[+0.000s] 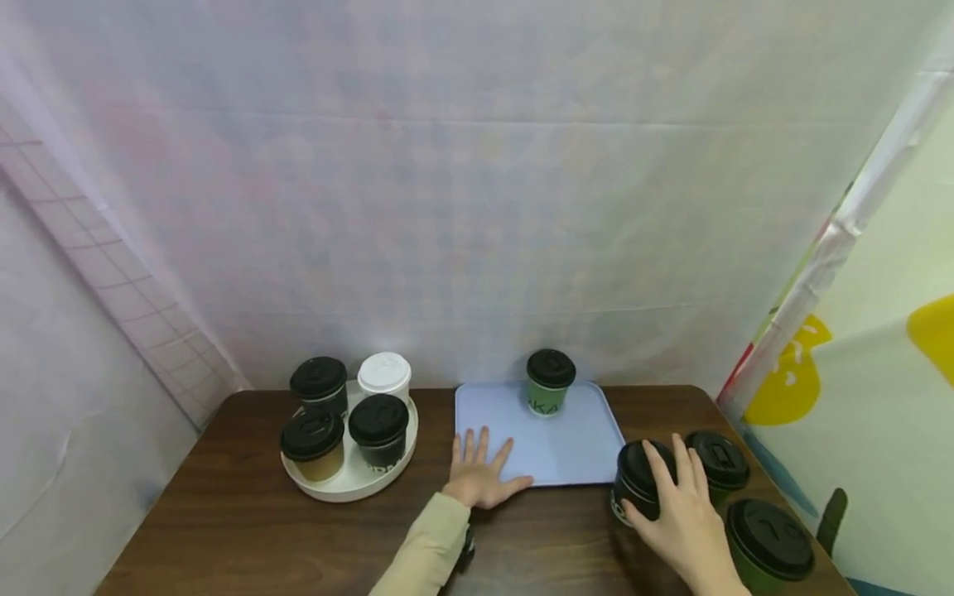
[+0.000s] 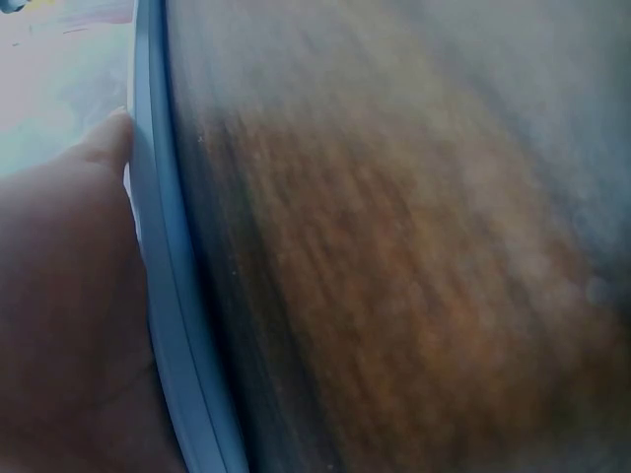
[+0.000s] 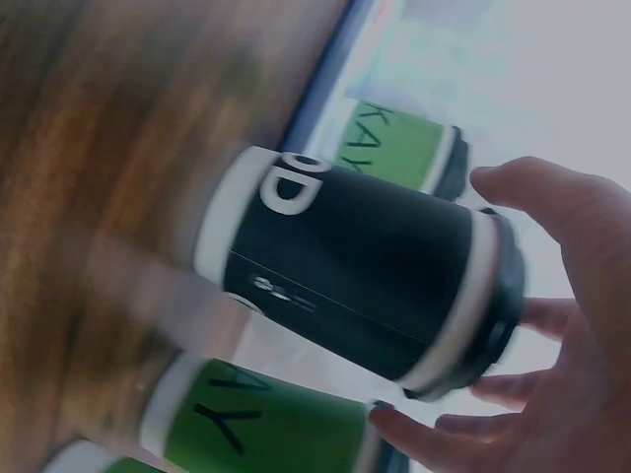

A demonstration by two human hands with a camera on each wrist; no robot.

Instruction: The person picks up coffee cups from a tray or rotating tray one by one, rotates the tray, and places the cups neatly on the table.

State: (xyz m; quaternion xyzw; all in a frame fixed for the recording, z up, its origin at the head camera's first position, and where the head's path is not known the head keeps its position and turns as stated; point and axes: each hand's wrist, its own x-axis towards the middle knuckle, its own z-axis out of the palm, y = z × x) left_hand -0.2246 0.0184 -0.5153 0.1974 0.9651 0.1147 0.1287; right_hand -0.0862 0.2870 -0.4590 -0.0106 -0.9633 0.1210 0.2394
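My left hand (image 1: 480,480) lies with fingers spread on the front left corner of a pale blue tray (image 1: 574,451). In the left wrist view, part of that hand shows beside the tray's rim (image 2: 173,246). At the right of the table, my right hand (image 1: 689,517) is around the lid of a black paper cup (image 1: 628,497), its fingers spread and only loosely bent. The right wrist view shows the thumb (image 3: 527,192) a little apart from the lid, with other fingers partly hidden behind it. On the blue tray's back part stands a green lidded cup (image 1: 547,397).
Two green cups with black lids, one behind (image 1: 717,463) and one nearer (image 1: 770,542), stand close beside my right hand. A round white tray (image 1: 335,494) at the left bears several lidded cups, one with a white lid (image 1: 384,372). Cloth curtains (image 1: 462,207) enclose the wooden table (image 1: 224,505).
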